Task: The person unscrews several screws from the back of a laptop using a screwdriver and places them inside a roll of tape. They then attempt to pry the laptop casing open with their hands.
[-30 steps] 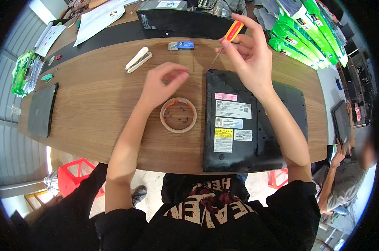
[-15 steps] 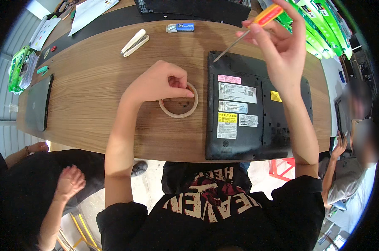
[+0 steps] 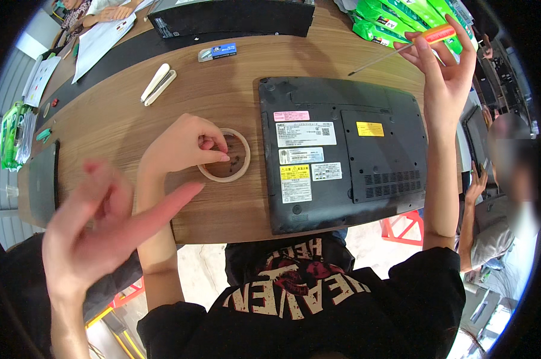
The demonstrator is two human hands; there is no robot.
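A black laptop (image 3: 333, 215) lies underside up on the wooden table, its vents and stickers showing. Over its far right corner my right hand (image 3: 444, 81) is closed around a screwdriver (image 3: 435, 37) with an orange-yellow handle. Its thin shaft points left and down, the tip apart from the case. Left of the laptop rests a ring of tape (image 3: 247, 163) with small dark pieces, like screws, inside. My left hand (image 3: 184, 143) hangs at the ring's left rim, thumb and fingertips pinched together. Whatever they hold, if anything, is hidden.
Another person's hand (image 3: 94, 233), blurred, reaches in from the left, a finger toward the ring. Beyond stand a white stapler (image 3: 159, 84), a small blue box (image 3: 218, 52), a black device (image 3: 231, 18) and green paper packs (image 3: 390, 21). A closed laptop (image 3: 43, 182) lies far left.
My right hand has lifted the screwdriver off the laptop's far left corner and carried it right. My left hand stays by the ring. The other person's hand has come in. The view has shifted.
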